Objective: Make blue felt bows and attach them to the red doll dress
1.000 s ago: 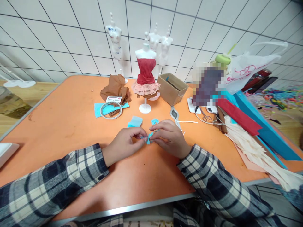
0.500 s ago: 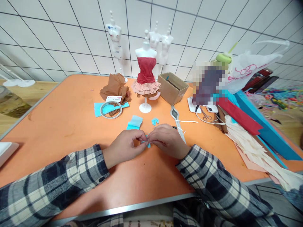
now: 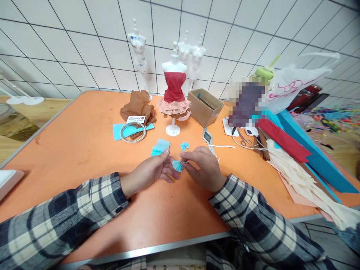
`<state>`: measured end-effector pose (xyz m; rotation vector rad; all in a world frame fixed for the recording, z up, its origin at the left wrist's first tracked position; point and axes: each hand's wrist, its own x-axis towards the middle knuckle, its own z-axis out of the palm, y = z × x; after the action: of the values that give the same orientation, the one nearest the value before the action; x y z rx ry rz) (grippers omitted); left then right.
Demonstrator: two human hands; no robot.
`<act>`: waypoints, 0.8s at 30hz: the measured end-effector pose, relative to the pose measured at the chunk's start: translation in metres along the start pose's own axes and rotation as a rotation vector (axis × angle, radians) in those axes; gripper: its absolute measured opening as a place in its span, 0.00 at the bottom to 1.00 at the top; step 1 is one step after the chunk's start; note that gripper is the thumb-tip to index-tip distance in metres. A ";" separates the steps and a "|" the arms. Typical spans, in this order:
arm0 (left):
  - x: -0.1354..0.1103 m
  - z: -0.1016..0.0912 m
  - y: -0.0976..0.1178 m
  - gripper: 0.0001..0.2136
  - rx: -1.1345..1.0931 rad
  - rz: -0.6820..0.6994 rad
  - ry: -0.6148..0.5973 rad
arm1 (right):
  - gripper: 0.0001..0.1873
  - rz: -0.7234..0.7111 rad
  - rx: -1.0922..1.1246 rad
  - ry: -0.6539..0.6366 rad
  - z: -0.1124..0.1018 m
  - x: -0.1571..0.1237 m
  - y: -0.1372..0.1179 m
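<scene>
Between thumb and forefinger, my right hand pinches a small fan-shaped piece of pleated blue crepe paper. My left hand is beside it with thumb and fingers apart; its fingertips lie close to or behind the fan's left edge, and contact is hard to tell. A second small blue paper rosette lies on the table just beyond my hands. Left of that rosette is a flat stack of blue crepe paper, partly behind my left thumb.
A small mannequin in a red top and pink ruffled skirt stands behind my hands. Around it are brown paper, a wire coil and a cardboard box. Scissors, cream strips and red paper lie right.
My left hand has let go of the blue paper and opened, shifting slightly left. My right hand still pinches the piece, which now shows spread as a fan.
</scene>
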<state>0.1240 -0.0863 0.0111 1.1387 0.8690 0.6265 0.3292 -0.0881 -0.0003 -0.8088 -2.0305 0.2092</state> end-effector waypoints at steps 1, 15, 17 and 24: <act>0.001 0.000 -0.001 0.26 -0.119 -0.080 -0.045 | 0.14 -0.066 -0.058 -0.008 -0.001 0.000 -0.001; 0.002 -0.006 -0.003 0.07 -0.472 -0.245 -0.081 | 0.16 -0.313 -0.282 -0.143 -0.008 0.003 -0.009; 0.002 -0.006 -0.003 0.08 -0.350 -0.168 -0.036 | 0.14 -0.262 -0.247 -0.166 -0.007 0.004 -0.006; 0.003 -0.004 -0.002 0.12 -0.119 -0.116 0.061 | 0.06 -0.055 -0.103 -0.084 -0.002 0.003 0.000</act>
<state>0.1227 -0.0825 0.0074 0.9593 0.9310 0.6114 0.3299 -0.0866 0.0025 -0.8185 -2.1538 0.1098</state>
